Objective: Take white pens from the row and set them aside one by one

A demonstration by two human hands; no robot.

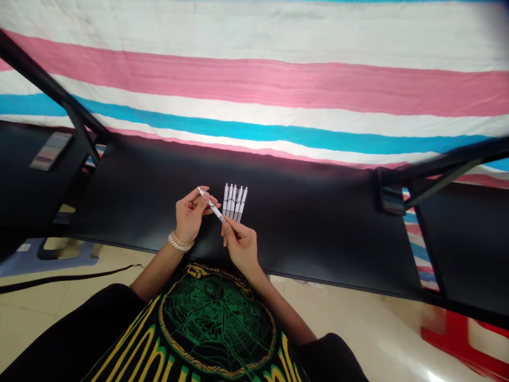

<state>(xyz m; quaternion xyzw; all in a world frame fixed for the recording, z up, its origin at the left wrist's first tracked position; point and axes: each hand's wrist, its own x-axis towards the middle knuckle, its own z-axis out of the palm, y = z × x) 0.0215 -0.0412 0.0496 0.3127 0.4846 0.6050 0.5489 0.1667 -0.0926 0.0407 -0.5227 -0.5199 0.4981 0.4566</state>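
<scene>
White pen [217,211] slanted between two hands above the black bench [318,228], between its near and far edges. The left hand [188,216] pinched the upper end between thumb and finger, its other fingers loosely spread. The right hand [243,246] pinched the grey end, thumb and fingertips pressed close. Just beyond the right hand, a row of similar pens [232,199] lay side by side, button ends toward the bench's far edge.

Laid side by side on a black tabletop [318,223]: five white-and-gray pens [233,200], in a close row near the middle.
</scene>
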